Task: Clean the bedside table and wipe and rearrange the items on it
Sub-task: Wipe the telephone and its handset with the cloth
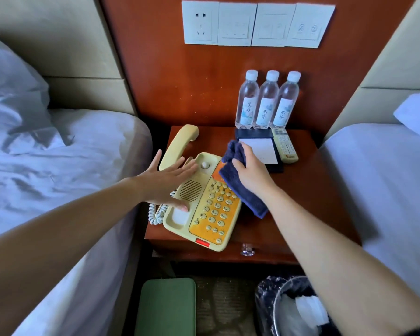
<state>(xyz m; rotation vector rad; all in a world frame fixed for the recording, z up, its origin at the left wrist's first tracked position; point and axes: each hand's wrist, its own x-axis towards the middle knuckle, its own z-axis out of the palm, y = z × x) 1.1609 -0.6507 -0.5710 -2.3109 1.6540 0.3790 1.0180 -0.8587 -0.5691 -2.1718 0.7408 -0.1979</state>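
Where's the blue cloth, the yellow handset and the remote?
Dark blue cloth [249, 202]: head view, lower end.
Pale yellow telephone handset [178, 146]: head view, grip.
Cream remote control [284, 145]: head view, buttons.

Phone fills the left half of the table, its front corner out over the edge. Handset lies off the cradle along the back left, blocking that side. Back right is packed: three bottles in a row by the panel, with notepad and remote just in front.

Open wood at the right front, from phone to right edge, makes the wide lane. There's a smaller bare patch between handset and bottles.

Left bed and right bed hem both sides. Left hand lies flat over the phone, and right hand grips a cloth above the keypad, crowding the middle.
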